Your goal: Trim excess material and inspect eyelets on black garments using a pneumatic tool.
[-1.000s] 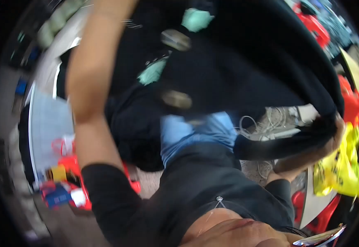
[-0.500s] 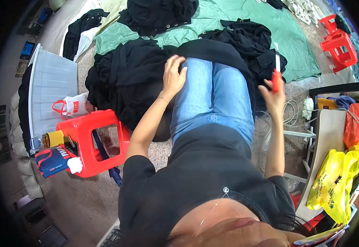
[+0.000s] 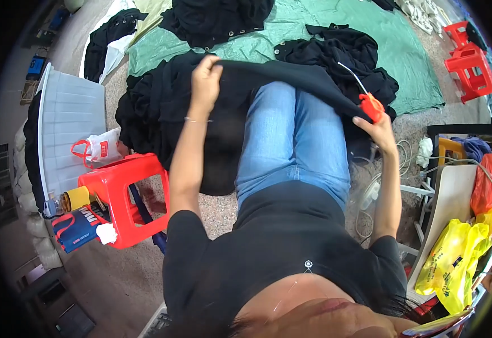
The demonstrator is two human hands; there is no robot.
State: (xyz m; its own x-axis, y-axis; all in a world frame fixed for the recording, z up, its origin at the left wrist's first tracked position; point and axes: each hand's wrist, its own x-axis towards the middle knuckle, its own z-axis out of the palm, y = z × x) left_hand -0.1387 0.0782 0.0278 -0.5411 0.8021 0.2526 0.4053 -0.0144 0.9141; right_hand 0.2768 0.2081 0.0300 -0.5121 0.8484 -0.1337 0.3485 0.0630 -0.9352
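Black cloth [image 3: 291, 73] lies over my lap at the knees and hangs down on the left, over my blue jeans [image 3: 271, 135]. My left hand [image 3: 205, 81] is closed on its upper left edge, lifting it so that it stretches in a band across the knees. My right hand [image 3: 380, 132], at the right end of that band, grips red-handled scissors [image 3: 371, 106] with a long, thin, pale blade pointing up and left. Whether those fingers also hold the cloth I cannot tell. More black garments [image 3: 342, 53] with round metal-looking fastenings lie just beyond.
A green sheet [image 3: 409, 73] covers the floor ahead. To the left stand a red stool [image 3: 124, 174] carrying a blue pouch [image 3: 79, 228] and a pale grey bin [image 3: 71, 118]. At right are a yellow bag [image 3: 454, 259], a board [image 3: 446, 208] and loose cable [image 3: 404, 155]. Red stools [image 3: 470, 70] stand far right.
My left hand has moved left and farther away, taking hold of the cloth and raising its edge. The scissors have tilted left, and the cloth now stretches toward my right hand.
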